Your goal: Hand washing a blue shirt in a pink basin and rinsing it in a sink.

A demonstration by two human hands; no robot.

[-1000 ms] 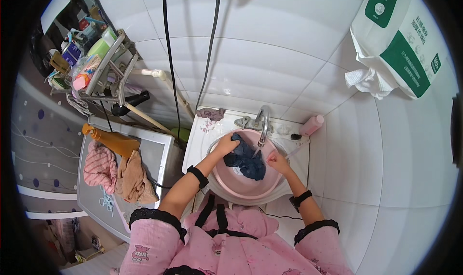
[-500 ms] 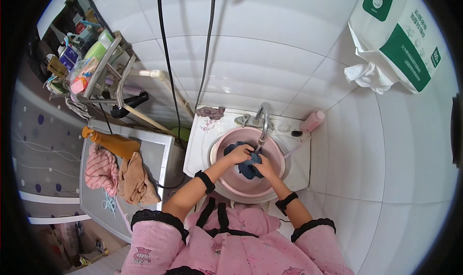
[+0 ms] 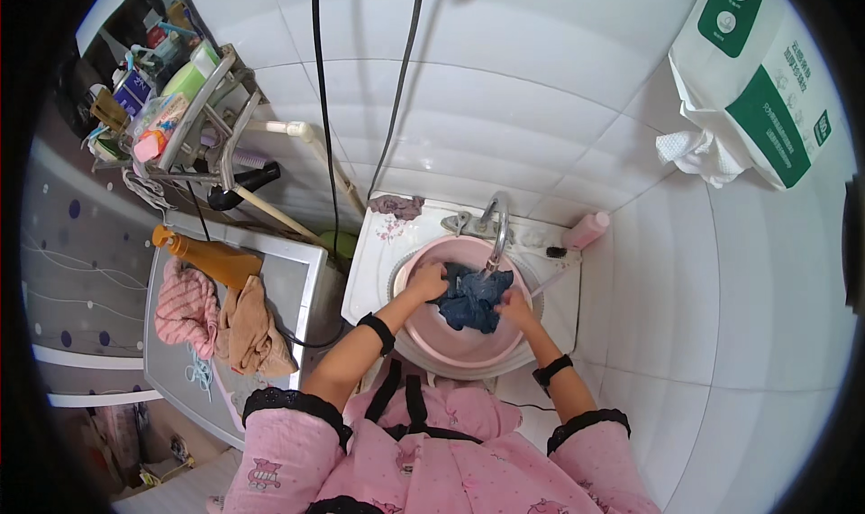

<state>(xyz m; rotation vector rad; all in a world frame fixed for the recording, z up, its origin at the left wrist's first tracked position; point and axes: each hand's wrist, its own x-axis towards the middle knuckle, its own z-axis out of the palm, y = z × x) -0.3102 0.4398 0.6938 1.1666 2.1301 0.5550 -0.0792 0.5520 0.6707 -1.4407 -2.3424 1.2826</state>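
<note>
A dark blue wet cloth [image 3: 473, 302], perhaps a garment, is spread out beneath the metal faucet [image 3: 500, 230], inside a pink basin [image 3: 431, 341] set in the white sink. At the cloth's left edge, my left hand [image 3: 429, 282] is closed on it. My right hand [image 3: 514, 306] pinches the right edge, its fingertips partly hidden. Water seems to run from the spout onto the fabric. Both forearms wear black bands.
A crumpled brownish cloth [image 3: 396, 208] lies on the sink's back left corner. On the right stand a pink bottle [image 3: 587, 232] and a small black brush [image 3: 556, 252]. Left, a washing-machine-like top carries an orange pump bottle [image 3: 216, 257], a pink towel [image 3: 186, 309] and a brown towel [image 3: 252, 332].
My hands have moved apart, left hand leftward and right hand rightward. The bunched blue cloth is now spread wider between them under the spout. The view has shifted slightly.
</note>
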